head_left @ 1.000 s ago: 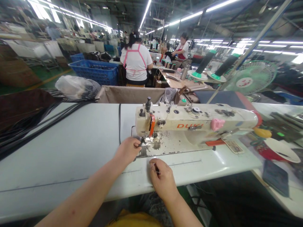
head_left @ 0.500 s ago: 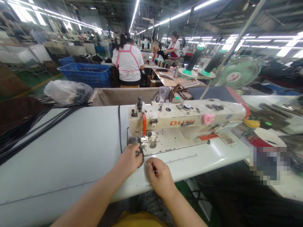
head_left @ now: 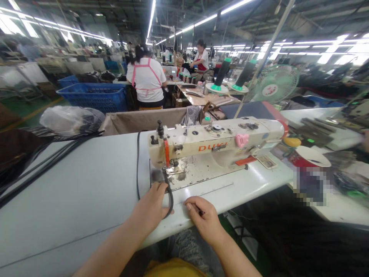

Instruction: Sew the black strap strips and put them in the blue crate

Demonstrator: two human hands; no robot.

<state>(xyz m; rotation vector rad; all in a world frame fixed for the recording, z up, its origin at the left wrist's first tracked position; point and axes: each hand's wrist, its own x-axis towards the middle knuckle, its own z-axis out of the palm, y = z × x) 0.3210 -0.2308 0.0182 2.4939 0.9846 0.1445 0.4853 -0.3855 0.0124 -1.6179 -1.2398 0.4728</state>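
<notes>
Your left hand (head_left: 152,206) lies on the counter (head_left: 72,184) just in front of the needle plate of the sewing machine (head_left: 213,144), fingers curled down onto a thin black strap (head_left: 170,196). The strap runs out from under the presser foot (head_left: 168,171), curves past your fingertips and loops back toward the counter edge. That hand's grip looks pressed down on the strap rather than closed around it. Your right hand (head_left: 205,219) rests near the front edge, just beside the left, its grip pinched together on a small dark piece (head_left: 198,211), which is too small to identify; it may be the strap's free end.

By the look of it, you are at the guiding stage: the strap sits at the foot and both hands are set to steer it. The next move calls for keeping the strap flat and straight into the foot, left fingertips close to the needle but clear of it, and the right hand feeding slack evenly so the loop does not twist.

More black straps (head_left: 52,157) trail across the far left of the counter, well apart from your hands. A clear plastic bag (head_left: 69,119) lies behind them. Other people work at benches further back.
</notes>
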